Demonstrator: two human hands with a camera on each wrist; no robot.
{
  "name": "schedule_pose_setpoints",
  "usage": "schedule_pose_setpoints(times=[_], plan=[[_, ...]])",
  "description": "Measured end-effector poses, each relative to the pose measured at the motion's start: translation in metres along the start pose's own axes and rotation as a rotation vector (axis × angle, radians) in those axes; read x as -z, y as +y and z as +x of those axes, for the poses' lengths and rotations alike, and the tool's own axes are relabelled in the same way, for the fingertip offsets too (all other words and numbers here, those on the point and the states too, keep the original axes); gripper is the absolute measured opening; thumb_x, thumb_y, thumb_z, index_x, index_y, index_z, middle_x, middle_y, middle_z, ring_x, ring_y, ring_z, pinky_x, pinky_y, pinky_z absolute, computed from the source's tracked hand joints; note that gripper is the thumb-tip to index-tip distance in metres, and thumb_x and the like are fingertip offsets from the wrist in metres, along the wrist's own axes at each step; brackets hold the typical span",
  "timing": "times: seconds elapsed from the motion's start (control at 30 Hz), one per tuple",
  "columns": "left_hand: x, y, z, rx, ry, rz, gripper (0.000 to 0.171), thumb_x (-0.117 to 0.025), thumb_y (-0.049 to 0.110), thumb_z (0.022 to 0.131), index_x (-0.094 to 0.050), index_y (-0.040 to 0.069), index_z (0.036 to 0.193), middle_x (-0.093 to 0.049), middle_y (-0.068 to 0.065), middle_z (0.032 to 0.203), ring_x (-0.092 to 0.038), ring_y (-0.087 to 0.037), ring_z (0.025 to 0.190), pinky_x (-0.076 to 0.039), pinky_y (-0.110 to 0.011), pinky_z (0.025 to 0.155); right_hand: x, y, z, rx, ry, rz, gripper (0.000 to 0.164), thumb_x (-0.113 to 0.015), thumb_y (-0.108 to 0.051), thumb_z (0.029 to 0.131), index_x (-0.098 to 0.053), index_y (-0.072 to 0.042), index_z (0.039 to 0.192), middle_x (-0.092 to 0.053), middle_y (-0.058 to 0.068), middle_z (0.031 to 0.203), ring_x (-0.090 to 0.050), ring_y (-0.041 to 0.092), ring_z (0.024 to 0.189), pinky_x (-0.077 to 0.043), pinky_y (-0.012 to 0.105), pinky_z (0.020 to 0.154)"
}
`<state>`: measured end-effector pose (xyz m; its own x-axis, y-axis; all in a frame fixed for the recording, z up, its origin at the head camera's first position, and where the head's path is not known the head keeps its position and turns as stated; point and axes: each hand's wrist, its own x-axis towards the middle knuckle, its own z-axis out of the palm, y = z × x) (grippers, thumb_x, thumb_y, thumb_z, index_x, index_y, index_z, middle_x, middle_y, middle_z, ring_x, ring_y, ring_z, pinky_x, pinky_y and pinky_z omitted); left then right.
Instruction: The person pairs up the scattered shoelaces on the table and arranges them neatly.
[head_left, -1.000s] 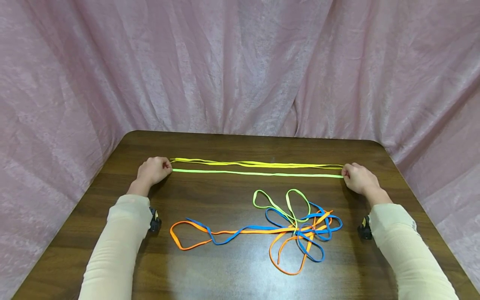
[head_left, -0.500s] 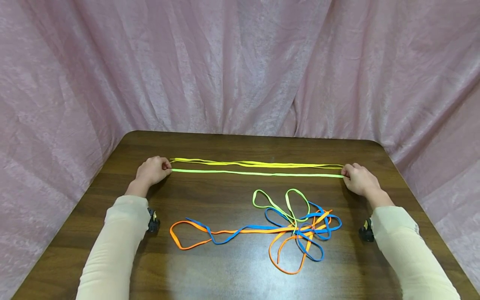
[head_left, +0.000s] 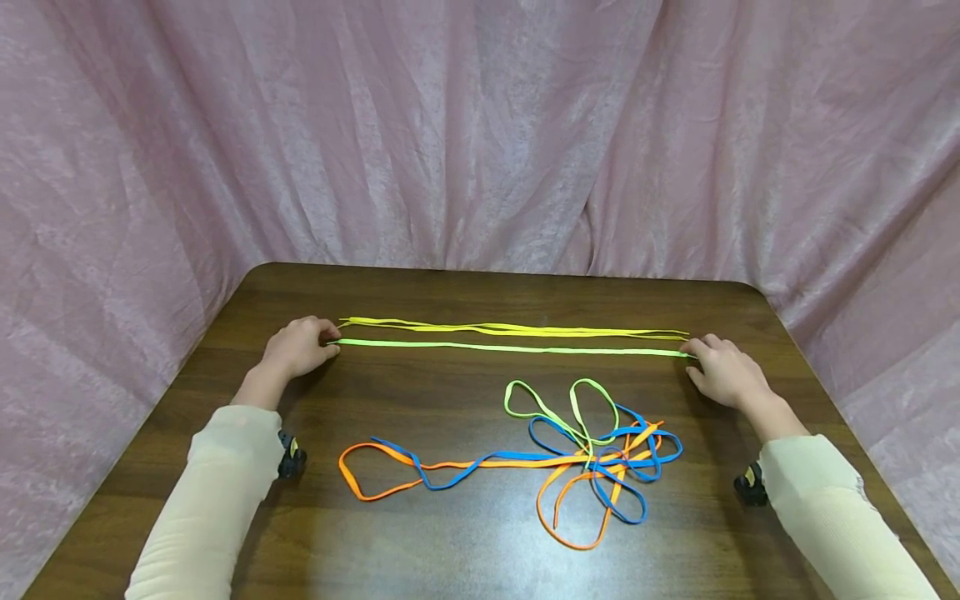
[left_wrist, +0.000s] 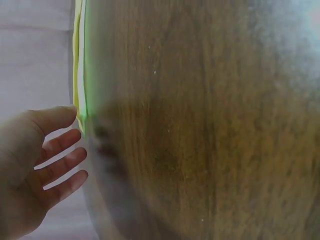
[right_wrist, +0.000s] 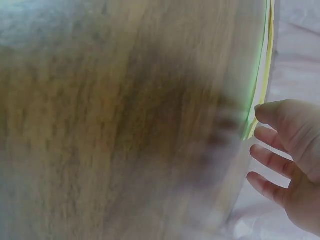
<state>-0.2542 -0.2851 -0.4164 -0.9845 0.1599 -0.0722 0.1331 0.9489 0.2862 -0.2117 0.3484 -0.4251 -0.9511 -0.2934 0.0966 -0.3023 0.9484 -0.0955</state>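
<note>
A light green shoelace [head_left: 510, 347] lies stretched straight across the table. Just behind it runs a yellow shoelace [head_left: 525, 330] in several strands side by side. At the green lace's left end is my left hand [head_left: 300, 346], fingers parted; in the left wrist view its fingertips [left_wrist: 74, 138] spread beside the lace ends. My right hand [head_left: 726, 371] is at the opposite end, its fingers apart too, and the right wrist view shows its fingertips [right_wrist: 259, 151] near the green end [right_wrist: 246, 131]. Neither hand grips anything.
Nearer the front lies a loose pile of laces: an orange shoelace [head_left: 358, 490], a blue shoelace [head_left: 643, 507] and green lace loops [head_left: 517, 405], crossing at right of centre. The brown wooden table [head_left: 420, 550] has rounded back corners. A pink curtain [head_left: 480, 150] hangs behind it.
Both hands have let go of the green shoelace's ends, their fingers parting. The left hand has drawn back slightly to the left, the right one slightly right and nearer. The laces lie nearly as before.
</note>
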Motion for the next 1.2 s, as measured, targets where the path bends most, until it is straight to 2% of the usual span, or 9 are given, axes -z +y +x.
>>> schedule_pose_setpoints(times=[0.17, 0.5, 0.77, 0.9, 1.2], plan=[[0.001, 0.010, -0.004, -0.059, 0.027, 0.028, 0.024, -0.064, 0.023, 0.085, -0.065, 0.010, 0.106, -0.060, -0.013, 0.105, -0.058, -0.034, 0.097, -0.045, -0.054, 0.074, 0.003, -0.011, -0.002, 0.072, 0.058, -0.012, 0.026, -0.064, -0.011, 0.080, -0.060, -0.005, 0.105, -0.057, 0.018, 0.100, -0.054, 0.040, 0.089, -0.044, 0.055, 0.068], [-0.001, 0.034, -0.010, -0.169, 0.071, 0.077, 0.025, -0.066, 0.022, 0.084, -0.065, 0.013, 0.107, -0.060, -0.010, 0.106, -0.060, -0.032, 0.094, -0.047, -0.051, 0.071, 0.005, -0.042, -0.004, 0.194, 0.117, -0.031, 0.016, -0.068, -0.012, 0.079, -0.065, -0.009, 0.094, -0.061, 0.009, 0.092, -0.058, 0.033, 0.085, -0.047, 0.050, 0.065], [-0.006, 0.058, -0.016, -0.268, 0.107, 0.111, 0.024, -0.069, 0.023, 0.081, -0.066, 0.014, 0.103, -0.060, -0.013, 0.113, -0.060, -0.032, 0.095, -0.049, -0.048, 0.067, 0.002, -0.075, -0.005, 0.264, 0.114, -0.016, 0.015, -0.069, -0.015, 0.079, -0.065, -0.010, 0.092, -0.061, 0.004, 0.089, -0.060, 0.028, 0.082, -0.048, 0.044, 0.066], [-0.009, 0.071, -0.019, -0.318, 0.119, 0.123, 0.023, -0.070, 0.023, 0.080, -0.066, 0.014, 0.101, -0.062, -0.008, 0.107, -0.061, -0.028, 0.093, -0.050, -0.045, 0.067, 0.002, -0.091, -0.005, 0.297, 0.095, 0.002, 0.016, -0.070, -0.018, 0.079, -0.065, -0.011, 0.092, -0.062, 0.003, 0.089, -0.060, 0.026, 0.082, -0.048, 0.041, 0.066], [-0.018, 0.099, -0.025, -0.483, 0.124, 0.150, 0.030, -0.072, 0.027, 0.079, -0.066, 0.012, 0.103, -0.060, -0.005, 0.102, -0.059, -0.025, 0.095, -0.049, -0.040, 0.076, -0.001, -0.121, -0.010, 0.342, 0.050, 0.040, 0.026, -0.070, -0.027, 0.079, -0.066, -0.009, 0.098, -0.062, 0.003, 0.090, -0.057, 0.022, 0.078, -0.047, 0.035, 0.062]])
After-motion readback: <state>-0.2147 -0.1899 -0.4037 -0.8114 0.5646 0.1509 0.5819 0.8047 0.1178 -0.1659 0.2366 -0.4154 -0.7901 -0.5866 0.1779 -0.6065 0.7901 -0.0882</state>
